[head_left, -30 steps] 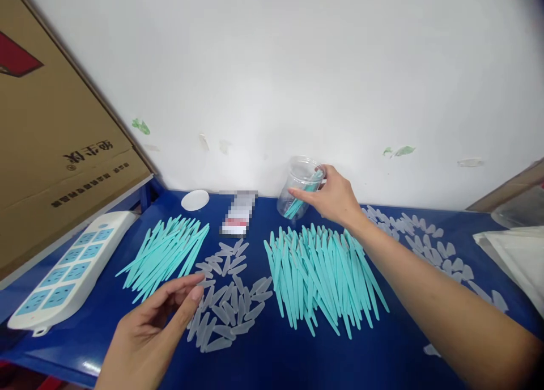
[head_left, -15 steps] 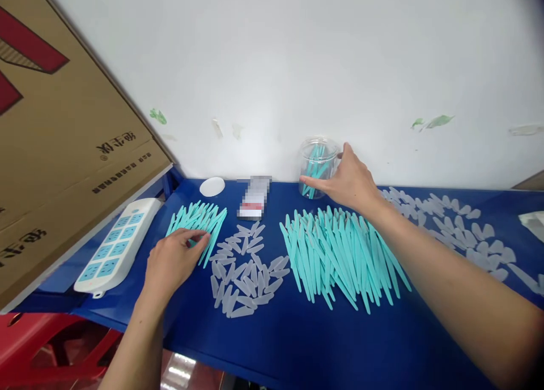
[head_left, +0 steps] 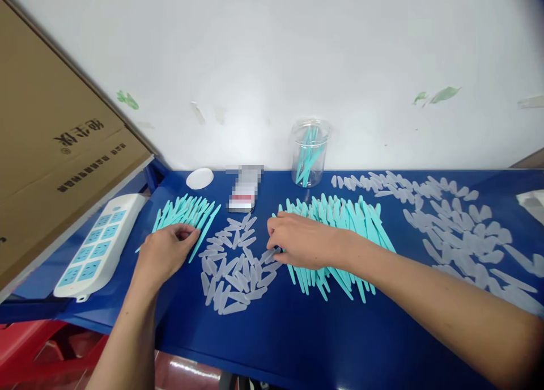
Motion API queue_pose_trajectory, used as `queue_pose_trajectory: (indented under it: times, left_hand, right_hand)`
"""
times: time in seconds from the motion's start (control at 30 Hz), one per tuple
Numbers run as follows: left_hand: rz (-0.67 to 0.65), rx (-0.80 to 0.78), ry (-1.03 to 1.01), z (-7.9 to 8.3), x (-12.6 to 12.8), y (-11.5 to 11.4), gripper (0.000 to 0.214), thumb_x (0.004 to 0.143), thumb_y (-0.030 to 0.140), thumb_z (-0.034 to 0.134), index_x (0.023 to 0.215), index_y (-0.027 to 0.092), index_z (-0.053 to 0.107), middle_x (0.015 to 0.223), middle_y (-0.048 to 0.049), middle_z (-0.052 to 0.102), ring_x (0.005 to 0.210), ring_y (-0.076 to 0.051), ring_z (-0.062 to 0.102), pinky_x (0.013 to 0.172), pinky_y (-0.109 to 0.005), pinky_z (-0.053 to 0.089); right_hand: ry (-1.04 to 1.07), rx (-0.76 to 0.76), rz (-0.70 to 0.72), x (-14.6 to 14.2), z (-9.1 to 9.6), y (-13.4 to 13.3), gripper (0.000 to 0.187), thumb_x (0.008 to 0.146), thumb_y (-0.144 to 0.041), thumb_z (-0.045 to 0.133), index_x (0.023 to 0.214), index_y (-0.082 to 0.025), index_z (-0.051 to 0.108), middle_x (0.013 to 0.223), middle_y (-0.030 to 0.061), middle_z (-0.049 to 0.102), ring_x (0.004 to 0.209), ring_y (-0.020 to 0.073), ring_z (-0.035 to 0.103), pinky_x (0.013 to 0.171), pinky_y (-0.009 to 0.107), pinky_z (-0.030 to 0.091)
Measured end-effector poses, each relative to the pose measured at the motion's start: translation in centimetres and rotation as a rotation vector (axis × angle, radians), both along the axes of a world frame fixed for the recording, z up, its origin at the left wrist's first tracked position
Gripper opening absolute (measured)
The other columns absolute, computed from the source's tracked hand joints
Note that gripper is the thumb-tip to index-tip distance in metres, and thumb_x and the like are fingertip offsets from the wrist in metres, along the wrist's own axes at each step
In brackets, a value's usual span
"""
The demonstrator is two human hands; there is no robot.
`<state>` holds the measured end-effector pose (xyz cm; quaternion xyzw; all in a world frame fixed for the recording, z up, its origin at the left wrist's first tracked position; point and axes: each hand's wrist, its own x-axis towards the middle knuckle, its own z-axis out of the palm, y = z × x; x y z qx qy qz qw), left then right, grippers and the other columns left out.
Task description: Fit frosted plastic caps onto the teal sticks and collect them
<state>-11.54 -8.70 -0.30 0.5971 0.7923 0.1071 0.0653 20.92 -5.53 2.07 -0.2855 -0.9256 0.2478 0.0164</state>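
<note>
Pale wall with peeling greenish marks rises behind a glossy blue tabletop, and a printed cardboard box leans in at the left, above a white power strip with blue socket panels. Against the wall, a clear jar stands upright with several teal sticks inside, slanting across one another. Two piles of similar sticks lie in front: the smaller left pile and the denser right pile. The left hand is over the near edge of the smaller pile, its thumb and forefinger nearly together beside a stick; I cannot tell whether they grip it. The right hand lies across the larger pile, fingers curled downward at its left edge; what they hold, if anything, is hidden. Between the piles, frosted translucent pieces are scattered, close to the right fingertips, and more translucent pieces spread at the far right. A white disc and a pixelated rectangular object lie left of the jar.
</note>
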Motion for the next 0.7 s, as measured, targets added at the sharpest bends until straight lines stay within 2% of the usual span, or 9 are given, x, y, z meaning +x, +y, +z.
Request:
queue_pose_trajectory:
  times: [0.13, 0.3, 0.43, 0.53, 0.6, 0.7]
  left_hand:
    - [0.012, 0.07, -0.067, 0.2, 0.1, -0.9, 0.041, 0.086, 0.061, 0.062, 0.088, 0.023, 0.078, 0.08, -0.0066, 0.08, 0.069, -0.026, 0.07, 0.061, -0.033, 0.044]
    - [-0.018, 0.19, -0.169, 1.4, 1.0, -2.6, 0.044, 0.089, 0.064, 0.059, 0.099, 0.024, 0.075, 0.105, -0.0054, 0.078, 0.075, -0.021, 0.064, 0.075, -0.034, 0.047]
    - [-0.044, 0.204, -0.268, 2.0, 2.1, -4.0, 0.042, 0.092, 0.063, 0.062, 0.1, 0.024, 0.073, 0.099, -0.0034, 0.077, 0.078, -0.021, 0.067, 0.076, -0.033, 0.048]
    - [-0.063, 0.217, -0.348, 2.0, 2.9, -4.8, 0.041, 0.094, 0.063, 0.063, 0.102, 0.023, 0.071, 0.099, -0.004, 0.078, 0.089, -0.023, 0.072, 0.081, -0.031, 0.052]
    - [-0.088, 0.217, -0.397, 1.8, 3.3, -5.2, 0.041, 0.095, 0.062, 0.063, 0.108, 0.023, 0.07, 0.102, -0.0046, 0.079, 0.094, -0.023, 0.074, 0.085, -0.03, 0.054]
    - [-0.129, 0.203, -0.434, 1.9, 3.6, -5.8, 0.048, 0.099, 0.06, 0.061, 0.128, 0.023, 0.07, 0.105, -0.0056, 0.079, 0.096, -0.024, 0.075, 0.086, -0.031, 0.056]
  right_hand:
    - [-0.004, -0.064, 0.006, -1.0, 0.0, 0.4, 0.013, 0.092, -0.015, 0.074, 0.079, -0.018, 0.078, 0.097, 0.0092, 0.071, 0.094, 0.0245, 0.063, 0.078, 0.037, 0.049]
    - [0.004, -0.11, -0.003, -1.6, -0.1, 0.4, 0.02, 0.093, -0.013, 0.068, 0.077, -0.019, 0.076, 0.089, 0.0076, 0.071, 0.091, 0.0224, 0.064, 0.076, 0.035, 0.048]
    - [0.026, -0.133, -0.015, -1.7, -0.2, 0.5, 0.01, 0.09, -0.019, 0.073, 0.082, -0.02, 0.079, 0.091, 0.0084, 0.071, 0.094, 0.0243, 0.064, 0.078, 0.037, 0.049]
    - [0.042, -0.163, -0.021, -2.0, -0.3, 0.6, 0.013, 0.088, -0.016, 0.073, 0.078, -0.02, 0.079, 0.085, 0.0074, 0.07, 0.089, 0.0231, 0.064, 0.078, 0.037, 0.05]
    - [0.062, -0.184, -0.035, -2.4, -0.4, 0.6, 0.017, 0.086, -0.012, 0.073, 0.071, -0.02, 0.076, 0.08, 0.0067, 0.069, 0.084, 0.0221, 0.064, 0.078, 0.038, 0.05]
    - [0.114, -0.216, -0.079, -2.2, 0.1, 0.7, 0.022, 0.086, -0.01, 0.072, 0.066, -0.02, 0.071, 0.075, 0.0053, 0.069, 0.079, 0.0205, 0.063, 0.079, 0.038, 0.05]
